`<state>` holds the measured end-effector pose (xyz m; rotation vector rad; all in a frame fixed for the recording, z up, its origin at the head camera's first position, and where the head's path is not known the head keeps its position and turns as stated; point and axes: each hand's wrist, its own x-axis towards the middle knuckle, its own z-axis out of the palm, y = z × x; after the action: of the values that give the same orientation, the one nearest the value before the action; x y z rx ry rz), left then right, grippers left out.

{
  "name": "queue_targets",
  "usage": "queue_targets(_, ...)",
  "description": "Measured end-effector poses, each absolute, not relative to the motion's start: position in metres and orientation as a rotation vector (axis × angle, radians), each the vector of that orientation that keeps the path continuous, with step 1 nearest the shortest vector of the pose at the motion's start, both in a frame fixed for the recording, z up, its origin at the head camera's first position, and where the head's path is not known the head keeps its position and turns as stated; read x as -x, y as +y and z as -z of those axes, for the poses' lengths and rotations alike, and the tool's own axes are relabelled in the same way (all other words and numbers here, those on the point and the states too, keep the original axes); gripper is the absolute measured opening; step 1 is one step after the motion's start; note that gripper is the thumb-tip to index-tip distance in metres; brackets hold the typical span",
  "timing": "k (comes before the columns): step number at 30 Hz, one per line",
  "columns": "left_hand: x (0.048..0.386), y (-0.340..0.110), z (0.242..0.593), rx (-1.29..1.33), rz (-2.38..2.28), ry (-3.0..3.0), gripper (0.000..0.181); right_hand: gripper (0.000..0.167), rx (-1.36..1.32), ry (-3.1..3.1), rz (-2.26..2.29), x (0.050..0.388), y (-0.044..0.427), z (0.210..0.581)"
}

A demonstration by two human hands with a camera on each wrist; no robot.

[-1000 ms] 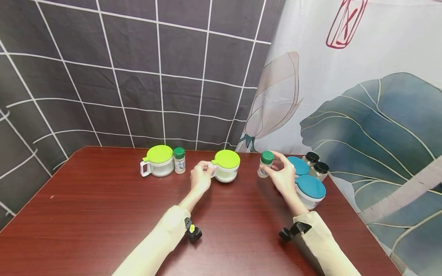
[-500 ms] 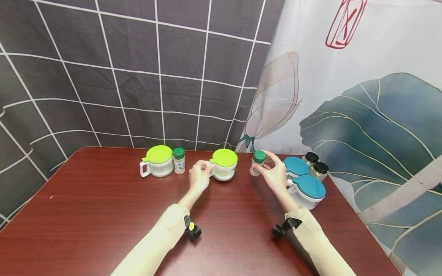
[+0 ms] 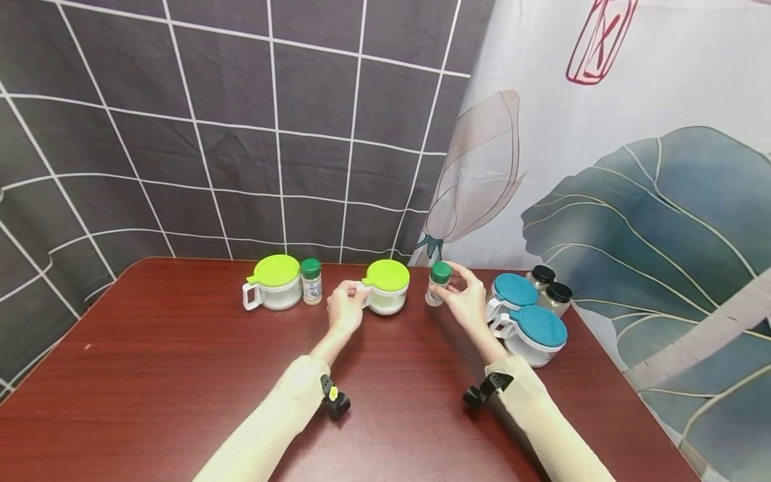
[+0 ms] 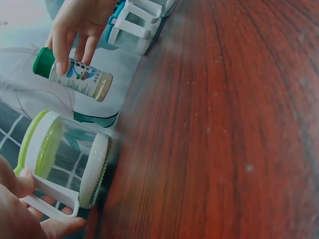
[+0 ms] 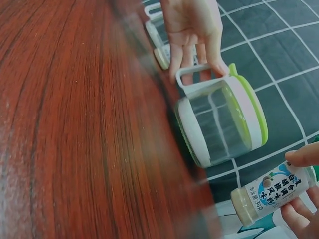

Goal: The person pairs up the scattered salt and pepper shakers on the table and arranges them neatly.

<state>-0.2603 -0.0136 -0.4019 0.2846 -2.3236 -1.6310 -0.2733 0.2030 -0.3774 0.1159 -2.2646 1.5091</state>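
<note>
A person in cream sleeves [image 3: 265, 428] works with both hands at a reddish-brown wooden desk [image 3: 241, 402]. The left hand [image 3: 345, 311] grips the white handle of a round clear jar with a lime-green lid [image 3: 387, 280], near the desk's far edge and well left of the teal-lidded group. The jar stands upright; whether its base touches the desk cannot be told.

The right hand [image 3: 468, 302] pinches a slim clear shaker bottle with a green cap and a printed white label [image 3: 438, 284] between thumb and fingers, just to the right of the gripped jar and apart from it. The bottle is roughly upright, and the left wrist view shows backdrop between its base and the desk.

Farther left, a second lime-lidded jar with a white handle [image 3: 278, 284] stands beside a matching green-capped shaker [image 3: 312, 282]. At the right end, two round teal-lidded jars with white handles [image 3: 539, 328] sit close together, one nearer the person, beside two clear jars with black caps [image 3: 557, 300]. Behind the desk hang a dark grey cloth with a white grid [image 3: 229, 154] and a white cloth printed with a lotus design [image 3: 602, 214]. Black cameras [image 3: 337, 405] are strapped at both wrists.
</note>
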Motion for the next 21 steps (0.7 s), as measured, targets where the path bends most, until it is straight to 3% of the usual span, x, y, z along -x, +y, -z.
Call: queue_targets(21, 0.262, -0.015, 0.402, -0.299, 1.627, -2.293, 0.021, 0.053, -0.108, -2.322, -1.512, 0.287, 0.192, 0.388)
